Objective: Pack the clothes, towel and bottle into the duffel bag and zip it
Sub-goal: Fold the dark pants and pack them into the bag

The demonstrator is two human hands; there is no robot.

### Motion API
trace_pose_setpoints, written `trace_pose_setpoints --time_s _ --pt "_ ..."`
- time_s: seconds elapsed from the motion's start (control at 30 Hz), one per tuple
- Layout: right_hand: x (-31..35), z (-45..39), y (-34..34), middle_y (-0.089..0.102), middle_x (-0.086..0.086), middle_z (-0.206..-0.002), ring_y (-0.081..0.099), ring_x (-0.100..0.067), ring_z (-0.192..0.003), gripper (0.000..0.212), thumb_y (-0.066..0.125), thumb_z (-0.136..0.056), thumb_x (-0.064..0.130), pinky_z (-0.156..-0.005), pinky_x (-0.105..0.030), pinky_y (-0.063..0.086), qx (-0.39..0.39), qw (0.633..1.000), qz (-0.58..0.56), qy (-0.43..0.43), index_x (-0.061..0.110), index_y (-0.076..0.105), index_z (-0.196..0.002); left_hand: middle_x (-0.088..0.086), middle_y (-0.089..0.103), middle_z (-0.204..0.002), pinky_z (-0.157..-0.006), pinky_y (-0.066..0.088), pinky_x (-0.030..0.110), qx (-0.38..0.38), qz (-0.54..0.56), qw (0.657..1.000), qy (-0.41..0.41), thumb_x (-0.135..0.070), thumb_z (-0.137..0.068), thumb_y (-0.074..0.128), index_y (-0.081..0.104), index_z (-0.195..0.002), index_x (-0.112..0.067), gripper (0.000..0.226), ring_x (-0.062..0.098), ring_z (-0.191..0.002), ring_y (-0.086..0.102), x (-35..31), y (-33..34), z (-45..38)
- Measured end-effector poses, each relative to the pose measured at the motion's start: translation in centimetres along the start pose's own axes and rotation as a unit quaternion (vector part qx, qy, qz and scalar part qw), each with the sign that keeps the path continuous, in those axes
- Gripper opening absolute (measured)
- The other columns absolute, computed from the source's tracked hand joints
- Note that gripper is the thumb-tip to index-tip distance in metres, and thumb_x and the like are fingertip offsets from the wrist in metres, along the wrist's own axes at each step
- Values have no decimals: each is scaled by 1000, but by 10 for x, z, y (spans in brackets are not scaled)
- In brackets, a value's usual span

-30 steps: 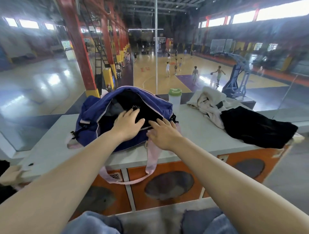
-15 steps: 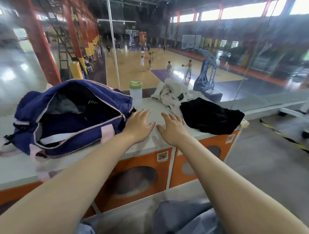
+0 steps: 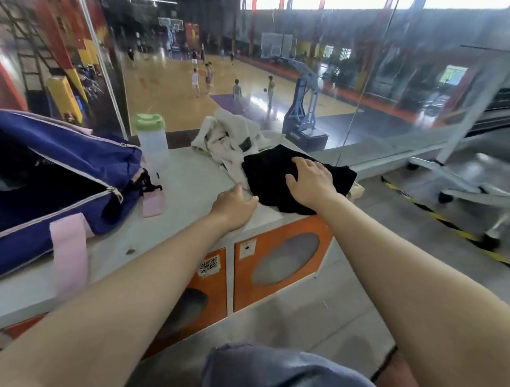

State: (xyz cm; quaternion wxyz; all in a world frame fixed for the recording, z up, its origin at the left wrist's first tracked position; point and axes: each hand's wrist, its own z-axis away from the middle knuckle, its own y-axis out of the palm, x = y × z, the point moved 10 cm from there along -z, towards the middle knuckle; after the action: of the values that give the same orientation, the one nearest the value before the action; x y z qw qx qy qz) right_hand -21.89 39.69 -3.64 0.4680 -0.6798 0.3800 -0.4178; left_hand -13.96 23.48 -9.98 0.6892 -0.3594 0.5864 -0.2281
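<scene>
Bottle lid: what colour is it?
Light green, on the bottle with a pale clear body; head view.

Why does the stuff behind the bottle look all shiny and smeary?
In the head view, a glass pane behind the bottle carries glare and reflections; the court floor beyond shines; the wide lens bends straight edges; the duffel bag and the pale clothes look slightly blurred.

Bright daylight pours from the high windows [image 3: 358,3] and glares off the polished court floor [image 3: 276,102] — edges bow with wide-angle distortion, everything softly blurred throughout.
</scene>
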Motion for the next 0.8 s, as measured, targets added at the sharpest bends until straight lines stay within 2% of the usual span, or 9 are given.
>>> trace_pose_setpoints --time_s 0.13,0.23,0.3,0.37,0.47,0.53,0.63,0.8 --pt "-27 -28 3 38 -11 -149 29 -33 -139 55 40 -95 37 -114 -47 22 18 999 19 19 18 30 -146 15 55 -132 -97 44 40 -21 -19 1000 -8 -46 -95 41 40 -140 -14 56 33 -118 52 -11 13 -14" --pt "-50 -44 17 34 -13 -150 25 -34 -140 64 42 -94 44 -113 -49 21 59 996 41 61 17 23 -148 14 61 -117 -91 48 42 -56 -52 997 -4 -48 -95 41 45 -130 -9 53 33 -106 57 -18 14 -20" --pt "-59 -52 32 29 -13 -152 22 -34 -141 73 42 -92 54 -114 -50 18 81 992 66 72 17 18 -150 14 61 -116 -91 48 42 -78 -40 996 -9 -48 -94 43 45 -130 -9 53 33 -106 57 -18 11 -21" --pt "-67 -61 39 30 -13 -152 22 -34 -141 75 35 -91 62 -115 -50 17 69 992 68 76 17 20 -150 13 60 -119 -94 46 43 -96 -22 995 -14 -49 -93 46 43 -133 -9 57 33 -109 56 -18 10 -24" --pt "-79 -74 43 32 -15 -151 22 -34 -142 75 24 -92 65 -116 -50 15 65 992 58 91 16 22 -149 12 58 -123 -98 42 44 -112 11 993 -31 -47 -91 52 37 -138 -10 61 34 -116 52 -14 7 -29" --pt "-84 -81 46 34 -17 -150 23 -35 -142 74 22 -92 65 -117 -50 13 76 991 54 100 17 22 -149 8 58 -124 -96 44 42 -111 68 991 -40 -42 -90 56 37 -137 -11 59 32 -115 53 -13 7 -32" --pt "-88 -89 52 42 -19 -145 32 -38 -137 77 28 -89 68 -115 -50 18 101 987 49 113 19 23 -148 4 58 -115 -82 45 34 -93 111 989 -41 -38 -91 57 36 -134 -12 55 26 -103 57 -17 11 -34" --pt "-88 -92 40 51 -14 -135 48 -35 -124 86 53 -78 71 -102 -44 40 115 982 33 145 12 39 -139 6 57 -123 -91 49 39 -45 105 993 -34 -43 -91 57 33 -137 -10 61 28 -110 57 -28 18 -38"
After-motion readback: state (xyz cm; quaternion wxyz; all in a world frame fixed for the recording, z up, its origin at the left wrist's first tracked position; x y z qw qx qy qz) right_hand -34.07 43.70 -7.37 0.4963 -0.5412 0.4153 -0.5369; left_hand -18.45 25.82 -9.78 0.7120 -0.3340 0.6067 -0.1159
